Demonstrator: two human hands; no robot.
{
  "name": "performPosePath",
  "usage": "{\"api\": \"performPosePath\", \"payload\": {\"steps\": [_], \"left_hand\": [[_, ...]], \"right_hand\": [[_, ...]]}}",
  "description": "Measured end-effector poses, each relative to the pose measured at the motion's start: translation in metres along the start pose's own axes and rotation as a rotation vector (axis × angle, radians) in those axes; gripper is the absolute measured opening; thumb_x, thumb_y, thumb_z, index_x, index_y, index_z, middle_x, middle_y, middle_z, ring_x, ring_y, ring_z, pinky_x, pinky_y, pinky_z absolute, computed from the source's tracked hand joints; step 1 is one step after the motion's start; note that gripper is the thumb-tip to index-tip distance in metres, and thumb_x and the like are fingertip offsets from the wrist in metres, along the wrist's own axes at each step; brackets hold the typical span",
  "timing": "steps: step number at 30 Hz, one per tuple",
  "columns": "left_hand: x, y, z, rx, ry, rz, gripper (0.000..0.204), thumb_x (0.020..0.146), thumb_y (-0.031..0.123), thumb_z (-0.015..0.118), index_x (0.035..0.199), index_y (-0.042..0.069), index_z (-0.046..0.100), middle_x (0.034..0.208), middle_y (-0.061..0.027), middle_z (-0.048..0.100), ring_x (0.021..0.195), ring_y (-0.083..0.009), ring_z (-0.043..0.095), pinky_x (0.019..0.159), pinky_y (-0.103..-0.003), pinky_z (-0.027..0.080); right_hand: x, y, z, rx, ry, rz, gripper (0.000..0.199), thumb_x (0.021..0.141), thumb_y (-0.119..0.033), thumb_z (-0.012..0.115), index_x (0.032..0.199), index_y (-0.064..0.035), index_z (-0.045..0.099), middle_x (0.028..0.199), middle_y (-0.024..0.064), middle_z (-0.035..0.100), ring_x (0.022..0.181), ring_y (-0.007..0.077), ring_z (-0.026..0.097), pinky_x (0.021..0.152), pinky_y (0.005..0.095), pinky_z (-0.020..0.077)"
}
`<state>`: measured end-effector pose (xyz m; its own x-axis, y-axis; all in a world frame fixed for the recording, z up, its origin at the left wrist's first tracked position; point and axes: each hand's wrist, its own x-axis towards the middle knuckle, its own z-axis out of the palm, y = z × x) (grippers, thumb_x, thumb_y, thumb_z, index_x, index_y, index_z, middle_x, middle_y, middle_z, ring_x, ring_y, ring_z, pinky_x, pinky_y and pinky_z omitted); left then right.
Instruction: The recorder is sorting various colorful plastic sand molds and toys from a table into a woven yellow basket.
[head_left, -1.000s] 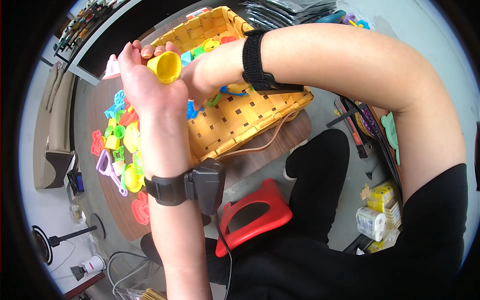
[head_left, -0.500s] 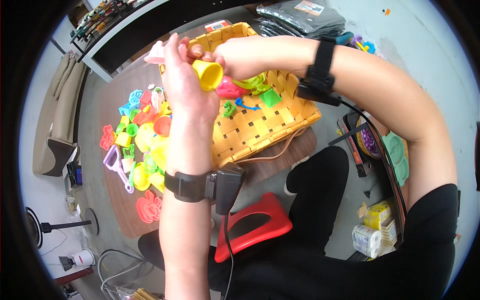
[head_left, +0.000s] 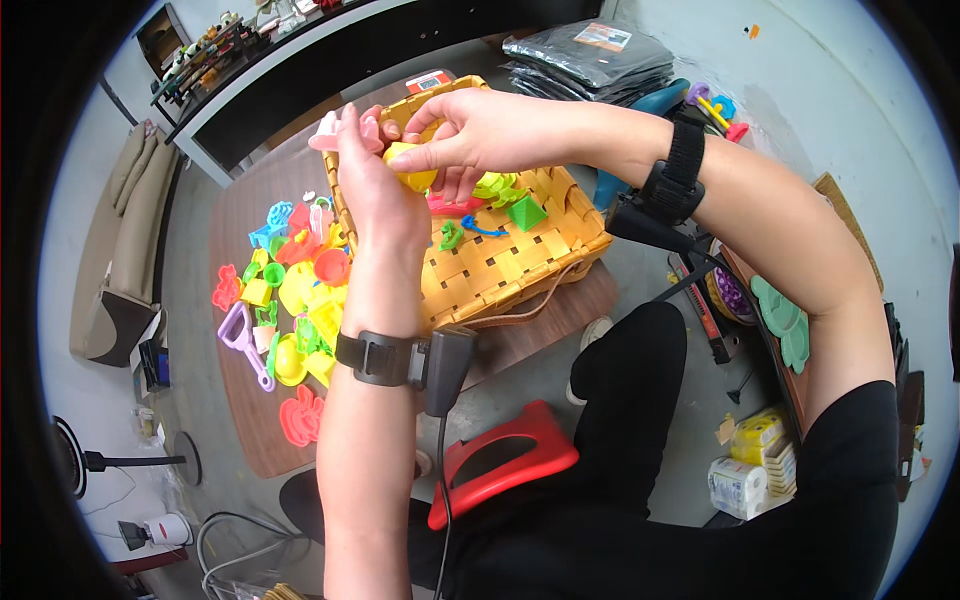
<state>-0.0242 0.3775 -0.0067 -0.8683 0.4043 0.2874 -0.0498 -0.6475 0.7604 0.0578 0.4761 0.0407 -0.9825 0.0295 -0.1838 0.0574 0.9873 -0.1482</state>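
Note:
My left hand (head_left: pixel 378 185) is raised over the basket's left side, its fingers closed around a pale pink toy piece (head_left: pixel 335 135). Close against its palm is a yellow toy cup (head_left: pixel 418 181), which the thumb and fingers of my right hand (head_left: pixel 455 145) grip from the other side. Below them stands the woven yellow basket (head_left: pixel 480 275). In it lie a green pyramid mould (head_left: pixel 527 212), a small blue toy (head_left: pixel 484 228), a small green toy (head_left: pixel 451 236), a pink toy (head_left: pixel 455 204) and a yellow-green toy (head_left: pixel 497 186). My hands partly hide the cup.
Left of the basket, a heap of colourful toys (head_left: pixel 298 285) covers part of the brown table (head_left: pixel 245 420), with a purple shovel (head_left: pixel 240 338) and a red mould (head_left: pixel 301 416). Dark plastic-wrapped packs (head_left: pixel 590 60) are stacked behind. A red stool (head_left: pixel 505 465) stands between my legs.
My right hand has come out from behind the yellow cup, and its thumb and fingers now cover the cup's front. The cup's opening has turned out of sight.

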Motion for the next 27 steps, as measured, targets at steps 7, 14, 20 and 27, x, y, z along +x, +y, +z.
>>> {"api": "performPosePath", "payload": {"steps": [7, 14, 20, 27], "left_hand": [[-0.005, 0.009, -0.004, 0.107, -0.007, 0.038, 0.052, 0.111, 0.058, 0.054, 0.123, 0.009, 0.066, 0.103, -0.0016, 0.069, 0.106, -0.0181, 0.066, 0.097, -0.039, 0.042], [0.019, 0.024, -0.018, -0.069, -0.041, -0.226, 0.049, 0.111, 0.057, 0.051, 0.118, 0.012, 0.067, 0.097, 0.0012, 0.069, 0.101, -0.0165, 0.067, 0.095, -0.038, 0.041], [0.002, 0.009, -0.002, -0.097, -0.013, -0.027, 0.043, 0.109, 0.054, 0.052, 0.111, 0.015, 0.068, 0.094, 0.0038, 0.067, 0.095, -0.0147, 0.065, 0.093, -0.037, 0.040], [0.004, 0.002, -0.006, -0.123, -0.014, -0.011, 0.045, 0.108, 0.054, 0.053, 0.114, 0.012, 0.067, 0.089, 0.0018, 0.066, 0.091, -0.0151, 0.063, 0.090, -0.036, 0.042]], "right_hand": [[-0.034, 0.009, 0.009, 0.074, 0.003, 0.039, 0.058, 0.086, -0.036, 0.088, 0.131, -0.0009, 0.076, 0.117, 0.0212, 0.080, 0.111, 0.0375, 0.076, 0.096, 0.0451, 0.0604], [-0.041, 0.011, 0.021, 0.151, 0.001, 0.074, 0.062, 0.082, -0.034, 0.090, 0.132, 0.0004, 0.076, 0.116, 0.0222, 0.080, 0.109, 0.0372, 0.077, 0.095, 0.0443, 0.0608], [-0.013, -0.014, 0.049, 0.225, -0.020, 0.135, 0.065, 0.079, -0.032, 0.092, 0.132, 0.0015, 0.076, 0.114, 0.0230, 0.080, 0.108, 0.0369, 0.078, 0.094, 0.0436, 0.0612], [0.021, -0.015, 0.069, 0.313, -0.099, 0.089, 0.062, 0.079, -0.030, 0.094, 0.131, -0.0014, 0.076, 0.118, 0.0229, 0.080, 0.110, 0.0381, 0.076, 0.097, 0.0437, 0.0606]]}}
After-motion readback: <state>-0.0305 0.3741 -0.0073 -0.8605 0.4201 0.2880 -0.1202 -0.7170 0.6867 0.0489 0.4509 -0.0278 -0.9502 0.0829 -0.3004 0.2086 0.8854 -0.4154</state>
